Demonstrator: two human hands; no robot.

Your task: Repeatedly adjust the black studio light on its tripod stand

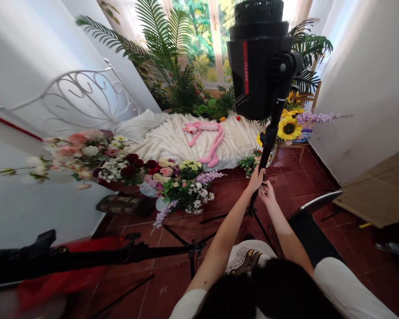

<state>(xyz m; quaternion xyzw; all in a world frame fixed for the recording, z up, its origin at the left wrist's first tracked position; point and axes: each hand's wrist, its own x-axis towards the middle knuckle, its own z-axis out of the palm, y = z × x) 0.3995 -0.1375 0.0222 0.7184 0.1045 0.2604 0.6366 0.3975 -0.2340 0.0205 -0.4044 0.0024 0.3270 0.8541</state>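
Observation:
My left hand point(256, 179) is wrapped round the upright pole of a black light stand point(268, 141). Just below and to the right, my right hand point(266, 193) has its fingers curled at the same pole, pinching what looks like a small tightening knob; the fingers mostly hide it. On top of the stand sits a large black studio light point(260, 66) with a red stripe, its body above my hands. The stand's spread legs point(261, 228) rest on the red tiled floor.
A second black stand point(159, 252) crosses the lower left. Ahead, a bed point(149, 144) holds a pink plush toy point(204, 137), with flower bunches point(182, 181) along its front. Sunflowers point(289, 128) stand by a wooden chair; a black chair point(314, 237) is close on my right.

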